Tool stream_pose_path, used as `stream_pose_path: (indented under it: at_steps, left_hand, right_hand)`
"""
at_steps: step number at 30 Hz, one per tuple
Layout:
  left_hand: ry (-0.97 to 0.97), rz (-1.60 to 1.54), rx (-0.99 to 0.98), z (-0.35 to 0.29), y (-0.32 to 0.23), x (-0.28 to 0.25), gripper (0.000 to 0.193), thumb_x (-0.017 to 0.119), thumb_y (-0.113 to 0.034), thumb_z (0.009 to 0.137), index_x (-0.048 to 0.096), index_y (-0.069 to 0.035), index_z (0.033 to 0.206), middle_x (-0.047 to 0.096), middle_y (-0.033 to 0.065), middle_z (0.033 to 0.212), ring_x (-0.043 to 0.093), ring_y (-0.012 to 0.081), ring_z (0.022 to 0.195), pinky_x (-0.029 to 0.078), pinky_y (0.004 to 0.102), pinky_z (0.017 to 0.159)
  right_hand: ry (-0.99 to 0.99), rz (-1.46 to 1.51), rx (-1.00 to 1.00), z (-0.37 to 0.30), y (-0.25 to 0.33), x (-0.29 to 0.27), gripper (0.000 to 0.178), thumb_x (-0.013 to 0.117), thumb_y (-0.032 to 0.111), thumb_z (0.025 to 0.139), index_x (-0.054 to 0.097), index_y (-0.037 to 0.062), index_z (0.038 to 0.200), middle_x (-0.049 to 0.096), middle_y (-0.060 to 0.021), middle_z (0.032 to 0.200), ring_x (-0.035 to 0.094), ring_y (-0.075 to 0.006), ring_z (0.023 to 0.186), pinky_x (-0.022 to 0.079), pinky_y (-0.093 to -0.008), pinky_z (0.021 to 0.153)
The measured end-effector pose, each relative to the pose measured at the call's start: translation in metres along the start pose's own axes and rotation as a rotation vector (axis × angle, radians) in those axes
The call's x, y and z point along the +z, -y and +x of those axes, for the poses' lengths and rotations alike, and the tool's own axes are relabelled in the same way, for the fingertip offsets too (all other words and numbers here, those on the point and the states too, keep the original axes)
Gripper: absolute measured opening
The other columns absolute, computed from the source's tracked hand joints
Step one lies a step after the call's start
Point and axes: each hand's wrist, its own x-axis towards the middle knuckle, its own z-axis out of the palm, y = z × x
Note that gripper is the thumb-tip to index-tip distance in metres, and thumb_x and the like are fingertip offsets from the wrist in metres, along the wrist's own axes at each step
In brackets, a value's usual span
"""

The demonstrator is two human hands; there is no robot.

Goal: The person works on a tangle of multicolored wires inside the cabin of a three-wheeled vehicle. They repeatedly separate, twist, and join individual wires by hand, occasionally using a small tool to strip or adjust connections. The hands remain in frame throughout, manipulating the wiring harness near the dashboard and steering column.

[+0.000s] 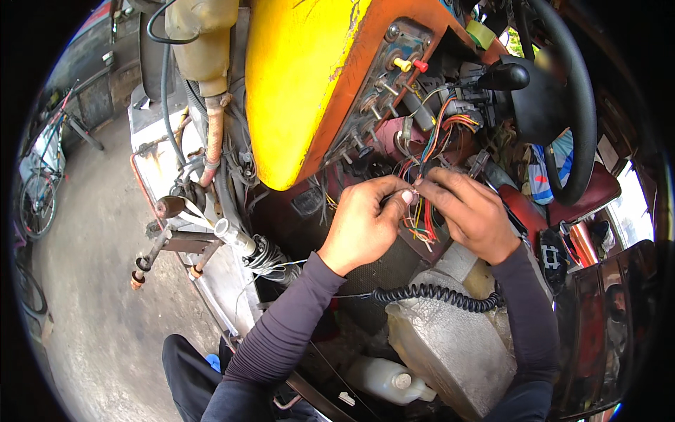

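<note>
The wires (428, 224) are red, orange, yellow, green, blue and white. The dashboard (299, 84) is yellow with an orange side; one knob (402, 65) is yellow, another red. Steering wheel (582, 91) and coiled cord (437, 293) are black, the jug (382, 378) whitish, the sleeves (287, 325) dark purple-grey.

From where the left hand (367, 219) and right hand (467, 214) meet, a gap opens at six o'clock below the dangling wires (422, 233), until the coiled black cord (436, 297) crosses it (a silvery box (450, 344) stands just beyond). The yellow-and-orange cover (299, 84) blocks ten, its switches (402, 65) jutting between eleven and twelve. The steering wheel (583, 119) bars two; a wound cable (273, 261) obstructs eight.
</note>
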Motion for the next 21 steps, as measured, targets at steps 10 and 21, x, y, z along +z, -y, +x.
stream_pose_path:
  at_steps: [10,21]
  left_hand:
    - [-0.028,0.01,0.032,-0.002,0.004,0.009,0.013,0.068,-0.007,0.1,0.074,0.003,0.104,0.069,0.0094,0.078,0.067,0.0172,0.065,0.054,0.0312,0.062]
    - [-0.373,0.397,0.404,-0.012,0.019,0.038,0.012,0.075,0.001,0.086,0.078,-0.001,0.097,0.073,0.0163,0.081,0.071,0.0317,0.071,0.055,0.0392,0.065]
  right_hand:
    - [0.148,-0.328,-0.32,0.004,-0.011,-0.016,0.031,0.068,0.018,0.084,0.072,0.0067,0.114,0.07,-0.0089,0.118,0.07,-0.0253,0.101,0.058,-0.0403,0.088]
    - [0.453,1.188,1.195,0.011,-0.012,-0.01,0.025,0.067,0.022,0.097,0.07,-0.0023,0.095,0.062,-0.007,0.067,0.059,-0.0112,0.053,0.041,-0.0343,0.043]
